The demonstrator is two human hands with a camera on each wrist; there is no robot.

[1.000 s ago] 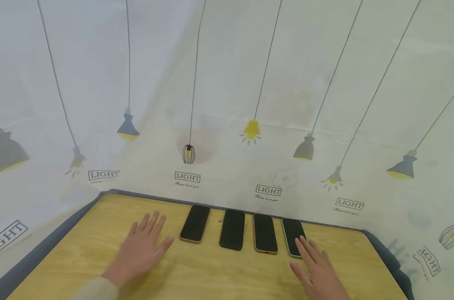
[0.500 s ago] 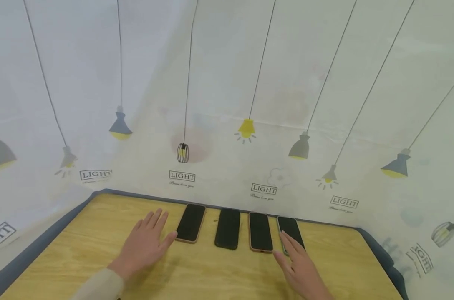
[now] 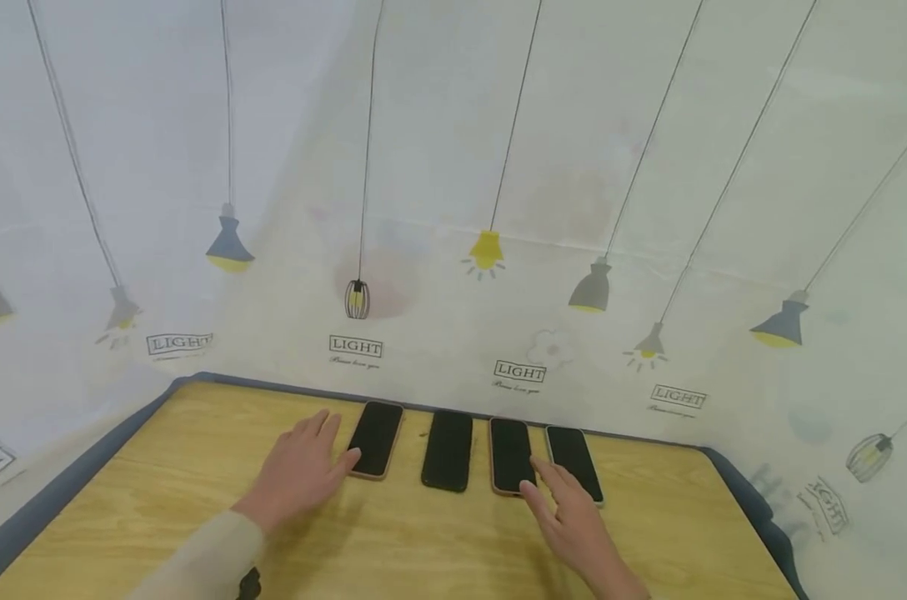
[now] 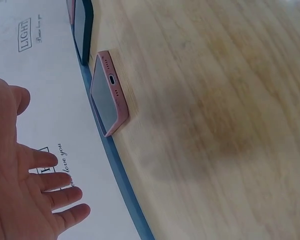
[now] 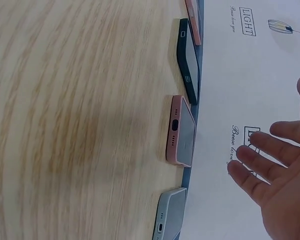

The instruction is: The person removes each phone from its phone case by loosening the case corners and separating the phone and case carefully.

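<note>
Side by side on the wooden table lie several smartphones, screens dark and facing up. Leftmost is a pink-cased smartphone (image 3: 378, 435); to its right comes a black-cased smartphone (image 3: 448, 450), then a second pink-cased smartphone (image 3: 510, 450), and a pale-cased smartphone (image 3: 579, 454) at the right end. My left hand (image 3: 301, 468) hovers with spread, straight fingers beside the leftmost phone, its thumb overlapping that phone's lower left edge in the head view. My right hand (image 3: 573, 521), fingers extended and empty, overlaps the lower parts of the two rightmost phones. In both wrist views the palms are raised above the tabletop.
The wooden table (image 3: 393, 550) has a blue-grey edge strip (image 3: 273, 387) running behind the phones. A pale wall covering (image 3: 438, 167) printed with hanging lamps and LIGHT labels rises directly behind and on both sides. A dark item (image 3: 249, 583) sits at the left sleeve.
My right hand has moved left from the pale phone toward the second pink one. My left hand has shifted right, toward the leftmost phone. The head view has turned slightly right; the phones stay put.
</note>
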